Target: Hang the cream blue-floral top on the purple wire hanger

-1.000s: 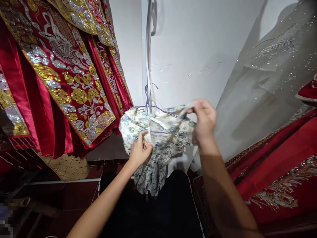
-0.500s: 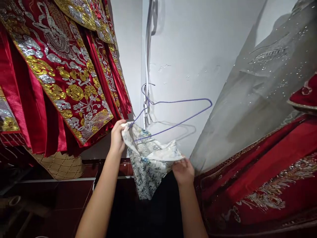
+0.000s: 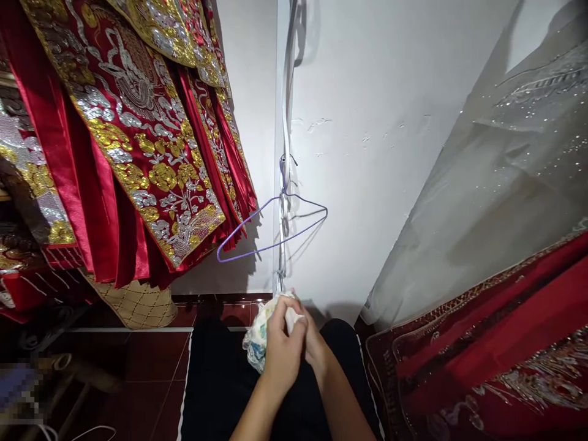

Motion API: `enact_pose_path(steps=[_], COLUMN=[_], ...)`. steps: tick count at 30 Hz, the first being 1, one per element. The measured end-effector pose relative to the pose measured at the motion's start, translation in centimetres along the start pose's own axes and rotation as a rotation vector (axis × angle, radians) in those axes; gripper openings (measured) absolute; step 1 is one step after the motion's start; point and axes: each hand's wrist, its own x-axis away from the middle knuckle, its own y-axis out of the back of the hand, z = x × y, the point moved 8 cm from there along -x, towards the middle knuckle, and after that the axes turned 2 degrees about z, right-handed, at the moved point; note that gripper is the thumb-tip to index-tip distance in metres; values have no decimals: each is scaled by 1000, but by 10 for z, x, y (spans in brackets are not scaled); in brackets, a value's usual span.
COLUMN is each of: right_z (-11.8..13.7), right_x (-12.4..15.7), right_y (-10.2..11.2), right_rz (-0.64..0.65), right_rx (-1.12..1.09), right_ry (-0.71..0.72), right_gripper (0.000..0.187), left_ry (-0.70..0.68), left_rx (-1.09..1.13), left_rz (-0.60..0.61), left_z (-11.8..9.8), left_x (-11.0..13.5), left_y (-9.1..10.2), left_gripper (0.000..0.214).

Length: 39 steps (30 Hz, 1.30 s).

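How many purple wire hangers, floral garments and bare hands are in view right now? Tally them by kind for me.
Purple wire hanger: 1
Floral garment, bunched up: 1
Bare hands, left hand and right hand: 2
Total: 4

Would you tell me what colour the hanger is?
Purple hanger, seen best in the head view.
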Motion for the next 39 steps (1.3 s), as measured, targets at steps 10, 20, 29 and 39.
enact_pose_path(steps=[10, 20, 29, 39], right_z=[86, 190, 123, 165], right_x=[-8, -43, -116, -77], right_y=[-20, 6, 19, 61], right_rz=[486, 167, 69, 93], right_rx=[85, 799, 845, 892], right_ry=[-207, 514, 460, 388], right_gripper=[36, 32, 26, 15], left_ry=[-299, -119, -40, -376], left_rx=[-318, -622, -1121, -1103], left_rz=[75, 582, 658, 267], left_z=[-62, -11, 0, -83], left_x=[-47, -62, -83, -136], left_y=[45, 53, 92, 124], left_gripper=[41, 42, 42, 23])
